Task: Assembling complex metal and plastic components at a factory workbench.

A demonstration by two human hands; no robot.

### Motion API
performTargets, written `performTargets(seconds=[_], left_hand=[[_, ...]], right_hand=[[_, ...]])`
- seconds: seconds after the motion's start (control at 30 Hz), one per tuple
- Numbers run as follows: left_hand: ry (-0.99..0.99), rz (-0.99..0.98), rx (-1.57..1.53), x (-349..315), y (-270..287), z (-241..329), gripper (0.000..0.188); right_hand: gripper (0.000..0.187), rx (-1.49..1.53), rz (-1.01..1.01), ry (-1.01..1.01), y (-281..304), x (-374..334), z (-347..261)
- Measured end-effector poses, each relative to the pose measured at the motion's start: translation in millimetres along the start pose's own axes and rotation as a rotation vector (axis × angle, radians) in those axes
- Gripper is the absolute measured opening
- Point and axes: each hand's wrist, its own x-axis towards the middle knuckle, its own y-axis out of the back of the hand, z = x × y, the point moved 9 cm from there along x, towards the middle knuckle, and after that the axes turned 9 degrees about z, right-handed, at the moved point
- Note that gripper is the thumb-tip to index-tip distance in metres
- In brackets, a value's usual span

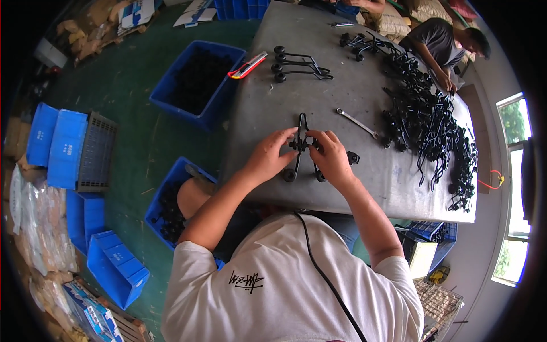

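A black bent-rod frame with small round wheels (302, 121) is between my hands at the table's near edge, its narrow looped end facing away from me. My left hand (268, 155) pinches its middle from the left. From the right, the fingers of my right hand (331, 158) close on the same middle fitting. The small parts under my fingertips are too hidden to make out. Just right of my right hand lies a small black wheeled piece (353, 158). A silver wrench (358, 123) rests farther right on the grey metal table (273, 108).
Similar black frames (302, 65) lie at the far left, beside a red utility knife (248, 65) on the edge. A large tangled heap of black frames (424, 114) covers the right side. Blue bins (199, 117) with black parts stand left. A co-worker (436, 48) sits across the heap.
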Motion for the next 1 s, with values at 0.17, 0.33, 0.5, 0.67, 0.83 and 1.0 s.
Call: performTargets(seconds=[0.17, 0.33, 0.5, 0.67, 0.83, 1.0], left_hand=[[0.146, -0.07, -0.068, 0, -1, -23, 0.041], [0.253, -0.282, -0.051, 7, -15, -36, 0.03], [0.175, -0.187, 0.003, 9, -12, -22, 0.031], [0.182, -0.202, 0.114, 4, -19, -21, 0.036], [0.208, -0.168, -0.011, 6, -16, -24, 0.039], [0.209, -0.284, -0.052, 13, -13, -25, 0.038]], right_hand=[[0.038, 0.003, 0.006, -0.008, -3, 1, 2], [0.038, -0.006, 0.02, 0.013, -3, 1, 4], [0.037, 0.012, 0.028, 0.013, -2, 0, -1], [0.036, 0.015, 0.008, 0.029, -2, 1, -4], [0.035, -0.004, 0.01, 0.028, -2, 4, -4], [0.035, -0.009, 0.015, 0.012, -7, 5, 5]])
